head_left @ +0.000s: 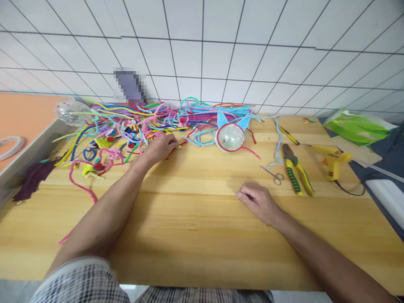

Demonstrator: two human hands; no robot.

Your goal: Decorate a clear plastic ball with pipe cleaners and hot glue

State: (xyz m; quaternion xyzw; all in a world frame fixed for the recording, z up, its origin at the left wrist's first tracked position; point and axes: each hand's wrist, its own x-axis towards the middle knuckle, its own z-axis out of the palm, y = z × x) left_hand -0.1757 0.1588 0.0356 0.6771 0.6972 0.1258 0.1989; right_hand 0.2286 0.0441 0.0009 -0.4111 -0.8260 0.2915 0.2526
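My left hand (pixel 161 148) reaches to the front edge of a tangled heap of colourful pipe cleaners (pixel 139 122). Its fingers are curled, and what they hold, if anything, is hidden. A short red pipe cleaner (pixel 181 145) lies right by its fingertips. My right hand (pixel 257 202) rests loosely closed on the bare wood, with nothing seen in it. Between and beyond the hands stands a clear round ornament (pixel 231 138) with a red ring and two blue pointed ears. Small scissors (pixel 275 176) lie just past my right hand.
On the right are yellow-green pliers (pixel 296 170), a yellow utility knife (pixel 289 134), a yellow glue gun (pixel 333 160) and a green packet (pixel 358 128). A light blue pipe cleaner (pixel 279 141) lies behind the scissors. Dark purple material (pixel 34 179) sits at the left edge; tiled wall behind.
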